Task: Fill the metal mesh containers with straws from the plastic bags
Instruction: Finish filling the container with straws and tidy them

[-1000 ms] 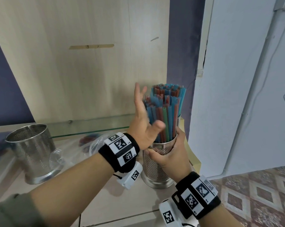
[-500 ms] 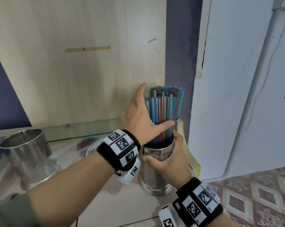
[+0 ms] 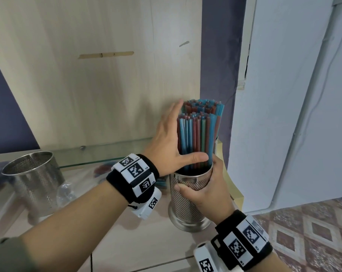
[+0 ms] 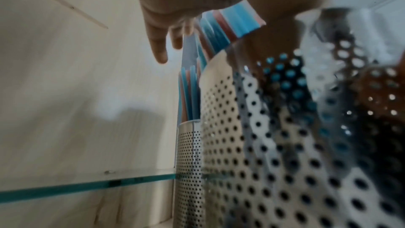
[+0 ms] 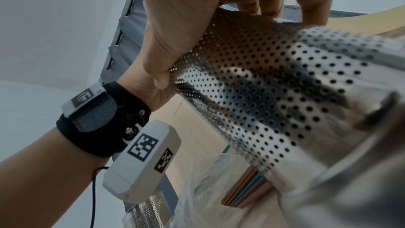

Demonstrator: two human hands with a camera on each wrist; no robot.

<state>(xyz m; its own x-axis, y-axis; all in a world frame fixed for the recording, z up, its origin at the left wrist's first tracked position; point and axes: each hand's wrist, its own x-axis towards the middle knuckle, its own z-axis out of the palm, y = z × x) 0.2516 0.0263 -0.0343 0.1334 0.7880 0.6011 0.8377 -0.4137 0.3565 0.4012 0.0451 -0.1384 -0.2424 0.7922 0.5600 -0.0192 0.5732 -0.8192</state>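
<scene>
A perforated metal container (image 3: 185,209) stands on the counter, packed with upright blue, red and green straws (image 3: 197,138). My right hand (image 3: 205,189) grips it just under the rim, thumb in front; the right wrist view shows that hand (image 5: 186,23) wrapped round the mesh wall (image 5: 263,84). My left hand (image 3: 172,146) lies with straight fingers along the left side of the bundle, thumb across its front. In the left wrist view the straws (image 4: 236,22) sit against my palm (image 4: 157,15). A second filled container (image 4: 188,153) stands right behind.
An empty mesh container (image 3: 34,183) stands at the left of the counter. Between the two lies a clear plastic bag (image 3: 68,191) with some straws (image 5: 243,190) in it. A glass shelf (image 4: 65,186) runs along the wooden back panel. The counter ends just right of the containers.
My left hand came down from a raised, spread pose onto the straw bundle and its thumb swung across the front. The right hand kept its hold on the container.
</scene>
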